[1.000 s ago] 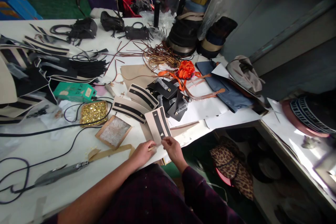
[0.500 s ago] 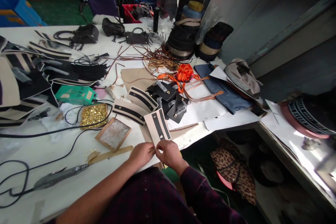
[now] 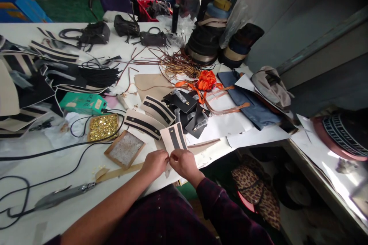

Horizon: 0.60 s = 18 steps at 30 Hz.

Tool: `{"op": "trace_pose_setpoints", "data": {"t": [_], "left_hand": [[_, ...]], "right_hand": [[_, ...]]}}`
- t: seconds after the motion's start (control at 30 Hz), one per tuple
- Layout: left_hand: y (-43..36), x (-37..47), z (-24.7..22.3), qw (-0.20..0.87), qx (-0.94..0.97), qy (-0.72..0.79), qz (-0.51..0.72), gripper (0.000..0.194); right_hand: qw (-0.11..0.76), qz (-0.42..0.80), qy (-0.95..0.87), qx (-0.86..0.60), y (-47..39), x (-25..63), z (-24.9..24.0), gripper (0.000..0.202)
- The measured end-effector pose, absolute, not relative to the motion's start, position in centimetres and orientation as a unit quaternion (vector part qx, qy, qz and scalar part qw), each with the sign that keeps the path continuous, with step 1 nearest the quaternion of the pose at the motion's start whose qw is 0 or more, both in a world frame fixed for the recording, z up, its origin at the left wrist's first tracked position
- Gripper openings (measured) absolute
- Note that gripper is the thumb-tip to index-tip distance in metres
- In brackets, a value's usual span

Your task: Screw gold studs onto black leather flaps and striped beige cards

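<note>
At the table's front edge my left hand [image 3: 156, 164] and my right hand [image 3: 183, 164] meet, fingertips pinched together. A small pale bit shows below the fingertips, but what they pinch is too small to make out. Just beyond them lies a beige panel with black stripes [image 3: 173, 136], its near end hidden by my right hand. Two more striped panels [image 3: 143, 124] overlap to its left. Behind it is a pile of black leather pieces [image 3: 184, 101] with small gold fittings and clear plastic wrap.
Left of my hands are a wooden tray of clear bits [image 3: 124, 149], a box of gold rivets [image 3: 103, 127] and a grey corded power tool [image 3: 61, 196]. Black cables cross the table. Orange ribbon [image 3: 206, 80] and brown cords [image 3: 179, 65] lie further back. A leopard-print bag [image 3: 257, 191] sits below right.
Both hands stay together at the striped panel; my right hand now covers more of its near end. The whole view has shifted slightly.
</note>
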<state>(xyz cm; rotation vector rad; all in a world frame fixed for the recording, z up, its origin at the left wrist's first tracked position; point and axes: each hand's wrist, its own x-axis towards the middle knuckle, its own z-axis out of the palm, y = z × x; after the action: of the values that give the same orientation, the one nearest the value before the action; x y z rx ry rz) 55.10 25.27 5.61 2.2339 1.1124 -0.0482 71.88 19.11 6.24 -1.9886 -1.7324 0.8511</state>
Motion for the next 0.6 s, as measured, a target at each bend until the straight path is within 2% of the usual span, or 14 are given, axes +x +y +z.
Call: {"op": "trace_pose_setpoints", "data": {"t": [0.13, 0.3, 0.37, 0.5, 0.6], "left_hand": [[27.1, 55.1, 5.5, 0.308, 0.846, 0.435, 0.024, 0.024], [28.2, 54.9, 5.6, 0.319, 0.838, 0.437, 0.068, 0.026], [28.2, 54.8, 5.5, 0.334, 0.834, 0.431, 0.087, 0.025], [28.3, 54.7, 4.2, 0.364, 0.799, 0.458, 0.14, 0.017], [28.9, 54.7, 2.8, 0.38, 0.762, 0.494, 0.178, 0.012]], "right_hand": [[0.252, 0.401, -0.475, -0.742, 21.1, 71.3, 5.6, 0.014], [0.247, 0.315, -0.473, -0.785, 23.3, 71.0, 5.1, 0.013], [0.271, 0.309, -0.426, -0.806, 24.1, 71.9, 4.9, 0.015], [0.366, 0.407, -0.358, -0.757, 25.5, 74.2, 4.7, 0.022], [0.398, 0.453, -0.368, -0.708, 26.4, 74.9, 4.4, 0.022]]}}
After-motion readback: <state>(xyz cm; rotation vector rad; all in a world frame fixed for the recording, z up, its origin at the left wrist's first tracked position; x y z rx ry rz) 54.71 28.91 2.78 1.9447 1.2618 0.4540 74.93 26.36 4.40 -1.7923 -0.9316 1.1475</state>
